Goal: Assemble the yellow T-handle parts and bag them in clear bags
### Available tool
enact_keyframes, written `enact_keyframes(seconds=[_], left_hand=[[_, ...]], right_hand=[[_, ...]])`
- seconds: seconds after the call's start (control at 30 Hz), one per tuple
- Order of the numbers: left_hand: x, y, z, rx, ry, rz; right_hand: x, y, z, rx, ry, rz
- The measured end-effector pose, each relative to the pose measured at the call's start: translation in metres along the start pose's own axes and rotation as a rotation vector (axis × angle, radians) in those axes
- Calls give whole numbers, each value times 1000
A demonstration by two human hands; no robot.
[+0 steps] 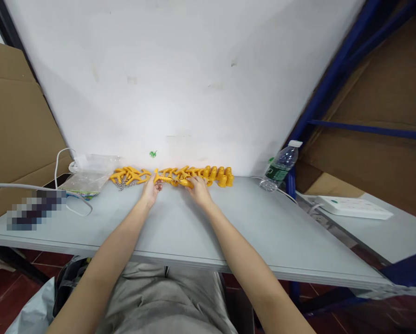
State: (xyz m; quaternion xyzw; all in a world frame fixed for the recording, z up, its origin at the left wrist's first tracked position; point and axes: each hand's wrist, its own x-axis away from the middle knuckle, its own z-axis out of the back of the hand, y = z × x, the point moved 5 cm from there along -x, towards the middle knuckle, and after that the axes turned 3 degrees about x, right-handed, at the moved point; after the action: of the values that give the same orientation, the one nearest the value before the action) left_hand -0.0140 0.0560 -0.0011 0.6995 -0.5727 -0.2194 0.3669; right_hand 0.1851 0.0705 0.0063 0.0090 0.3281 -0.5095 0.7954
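My left hand point(152, 190) is closed round a yellow Y-shaped piece point(164, 179), whose forked end sticks up above the fingers. My right hand point(199, 191) has its fingers closed on a yellow rounded piece point(185, 183). A short bit of silver chain shows between the two pieces. Behind both hands runs a row of more yellow forked pieces point(133, 174) along the wall. Silver chains point(123, 183) lie at that row's left end. At its right end stand several yellow cup-shaped pieces point(223, 177), close to my right hand.
A clear plastic bag point(86, 181) lies left on the grey table point(256, 232), beside a white cable point(79, 211) and a blurred dark object point(37, 209). A plastic bottle point(281, 166) leans at the right against a blue post. Further right is a white power strip point(354, 207).
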Motion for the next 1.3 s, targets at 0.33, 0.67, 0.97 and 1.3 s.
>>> enact_keyframes(seconds=[0.33,0.67,0.97,1.3], left_hand=[[-3,1,3,10,43,-6],[1,-7,-7,-296,-126,-30],[13,10,-11,-733,-293,-489],[13,10,-13,-1243,-391,-740]], right_hand=[[1,0,-1,-67,9,-14],[1,-12,1,-67,1,64],[0,-2,0,-148,9,93],[-6,16,12,-611,-52,60]])
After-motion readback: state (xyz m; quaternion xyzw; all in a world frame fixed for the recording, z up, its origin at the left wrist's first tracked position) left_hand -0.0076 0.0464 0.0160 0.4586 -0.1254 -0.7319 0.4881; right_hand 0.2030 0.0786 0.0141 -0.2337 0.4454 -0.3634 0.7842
